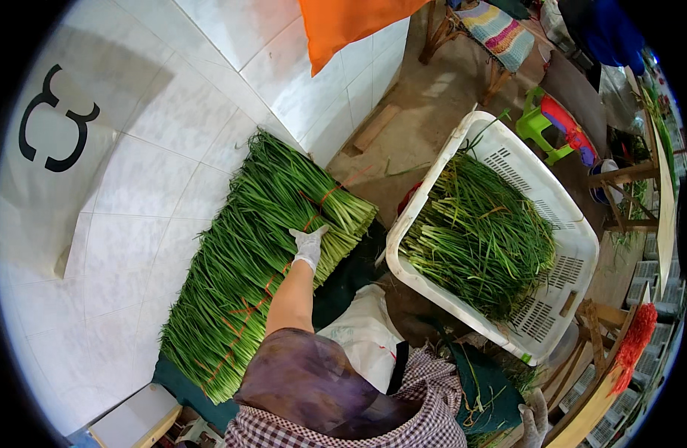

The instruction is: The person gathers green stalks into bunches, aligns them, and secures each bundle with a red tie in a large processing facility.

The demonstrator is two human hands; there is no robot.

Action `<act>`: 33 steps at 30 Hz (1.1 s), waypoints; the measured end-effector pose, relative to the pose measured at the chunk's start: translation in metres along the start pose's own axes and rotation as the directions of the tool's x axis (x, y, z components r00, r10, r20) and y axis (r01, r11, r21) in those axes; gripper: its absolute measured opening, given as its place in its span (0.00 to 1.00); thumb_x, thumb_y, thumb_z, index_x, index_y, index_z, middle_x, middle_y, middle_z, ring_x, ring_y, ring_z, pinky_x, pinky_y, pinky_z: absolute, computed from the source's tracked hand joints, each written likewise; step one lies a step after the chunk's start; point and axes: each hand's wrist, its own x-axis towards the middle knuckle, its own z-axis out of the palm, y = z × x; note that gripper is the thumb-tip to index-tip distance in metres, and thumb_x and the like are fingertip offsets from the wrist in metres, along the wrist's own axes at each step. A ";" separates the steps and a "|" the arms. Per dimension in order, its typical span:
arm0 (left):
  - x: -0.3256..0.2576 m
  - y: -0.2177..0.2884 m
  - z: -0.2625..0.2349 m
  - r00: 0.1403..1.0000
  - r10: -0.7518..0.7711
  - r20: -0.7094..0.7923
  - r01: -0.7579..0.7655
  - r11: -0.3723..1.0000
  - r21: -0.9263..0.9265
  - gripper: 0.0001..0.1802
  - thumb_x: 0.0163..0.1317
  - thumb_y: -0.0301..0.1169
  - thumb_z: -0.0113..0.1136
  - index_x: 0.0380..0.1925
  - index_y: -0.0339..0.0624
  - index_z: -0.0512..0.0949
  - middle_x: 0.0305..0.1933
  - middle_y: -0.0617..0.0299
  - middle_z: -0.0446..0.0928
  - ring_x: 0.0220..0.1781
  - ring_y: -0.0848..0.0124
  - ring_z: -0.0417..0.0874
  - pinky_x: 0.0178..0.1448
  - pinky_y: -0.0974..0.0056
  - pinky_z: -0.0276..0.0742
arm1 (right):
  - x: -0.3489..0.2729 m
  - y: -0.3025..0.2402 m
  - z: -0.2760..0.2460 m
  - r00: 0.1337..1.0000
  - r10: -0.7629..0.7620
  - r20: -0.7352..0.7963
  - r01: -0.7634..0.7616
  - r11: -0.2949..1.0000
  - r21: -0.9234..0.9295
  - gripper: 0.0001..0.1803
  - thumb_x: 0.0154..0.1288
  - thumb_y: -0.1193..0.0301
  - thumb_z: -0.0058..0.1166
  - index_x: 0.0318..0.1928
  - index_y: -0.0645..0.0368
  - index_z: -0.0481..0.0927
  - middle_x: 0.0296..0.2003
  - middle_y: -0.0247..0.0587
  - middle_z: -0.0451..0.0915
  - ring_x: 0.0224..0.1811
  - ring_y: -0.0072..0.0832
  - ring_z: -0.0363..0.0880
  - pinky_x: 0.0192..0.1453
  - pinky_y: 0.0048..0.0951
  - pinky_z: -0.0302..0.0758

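Observation:
Bundles of green chives [239, 224], tied with orange-red bands, lie side by side in a long row against the tiled wall. My left hand [308, 246], in a pale glove, rests on the row near its far end. Its thumb and a finger are spread over the stems; the other fingers are hard to see. At the lower right edge my right hand [535, 420], also gloved, is beside a wooden board, fingers apart and nothing visible in them. To my right stands a white plastic crate [564, 306] with a heap of loose chives [478, 235].
White tiles [134, 246] rise on the left. An orange cloth [351, 26] hangs at the top. Beyond the crate are a green stool [536, 127] and a cushioned chair [500, 36]. Red ties [638, 336] lie on the wooden board [594, 411] at right.

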 end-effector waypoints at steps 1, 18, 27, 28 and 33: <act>-0.005 0.000 0.000 0.999 0.019 0.039 -0.020 1.000 0.021 0.76 0.41 0.48 0.79 0.73 0.40 0.27 0.75 0.40 0.51 0.74 0.48 0.57 0.77 0.55 0.53 | 0.001 -0.002 0.002 1.000 0.007 0.013 -0.007 0.999 0.043 0.25 0.72 0.76 0.35 0.68 0.69 0.62 0.67 0.46 0.65 0.68 0.32 0.63 0.70 0.32 0.68; -0.021 0.091 0.096 0.992 -0.088 0.096 0.098 0.989 -0.106 0.61 0.47 0.56 0.72 0.68 0.29 0.50 0.73 0.40 0.51 0.70 0.46 0.63 0.69 0.51 0.66 | -0.029 -0.010 0.016 0.999 0.032 -0.022 -0.034 0.994 -0.107 0.25 0.70 0.79 0.33 0.66 0.72 0.64 0.66 0.48 0.66 0.68 0.34 0.64 0.67 0.31 0.71; -0.046 0.044 0.076 0.945 0.304 -0.119 -0.279 0.942 0.187 0.56 0.48 0.64 0.66 0.62 0.24 0.61 0.61 0.36 0.68 0.64 0.46 0.69 0.66 0.51 0.66 | -0.035 -0.007 0.021 0.980 0.020 -0.198 -0.021 1.000 -0.001 0.24 0.69 0.78 0.35 0.64 0.72 0.67 0.63 0.49 0.70 0.66 0.35 0.67 0.66 0.28 0.71; -0.054 0.028 0.056 0.821 0.480 -0.308 -0.446 0.877 0.178 0.58 0.46 0.64 0.67 0.61 0.24 0.61 0.59 0.35 0.69 0.62 0.45 0.70 0.65 0.52 0.67 | -0.038 -0.012 0.019 0.979 0.037 -0.198 -0.036 0.999 0.007 0.24 0.69 0.78 0.35 0.64 0.72 0.66 0.63 0.49 0.70 0.66 0.35 0.67 0.67 0.28 0.71; -0.025 0.000 0.020 0.892 -0.063 -0.447 0.041 0.997 -0.059 0.59 0.37 0.58 0.78 0.59 0.27 0.63 0.55 0.37 0.72 0.58 0.50 0.73 0.63 0.55 0.69 | -0.042 0.015 0.004 0.995 0.034 -0.099 -0.022 0.993 0.117 0.25 0.70 0.79 0.35 0.66 0.71 0.65 0.65 0.46 0.69 0.66 0.32 0.67 0.69 0.29 0.68</act>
